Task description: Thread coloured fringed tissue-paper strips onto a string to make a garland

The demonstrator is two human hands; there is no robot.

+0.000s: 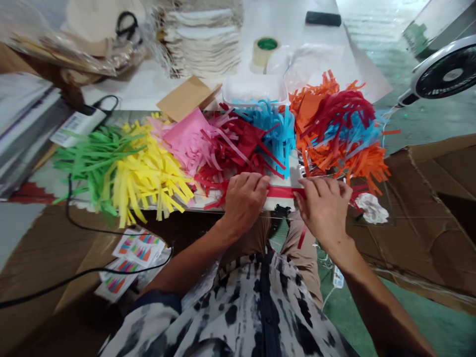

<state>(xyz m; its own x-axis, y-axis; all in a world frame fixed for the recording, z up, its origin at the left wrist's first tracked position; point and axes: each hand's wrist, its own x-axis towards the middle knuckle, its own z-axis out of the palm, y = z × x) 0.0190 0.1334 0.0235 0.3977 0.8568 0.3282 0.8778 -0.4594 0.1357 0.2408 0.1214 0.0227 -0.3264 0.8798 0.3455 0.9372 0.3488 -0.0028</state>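
Observation:
Between my two hands, along the table's front edge, runs a red strip of tissue paper, its fringed ends showing past both hands. My left hand is closed on the strip's left part. On the right part my right hand is closed too, with thumb and fingers curled over it. Just beyond the hands lie fringed paper bunches: dark red, blue, and orange with red and blue on top. Further left are pink, yellow and green ones.
A white plastic tray, a tape roll, a brown card and stacked cream bundles lie behind. A fan stands right, above a cardboard box. A black cable hangs left near printed labels.

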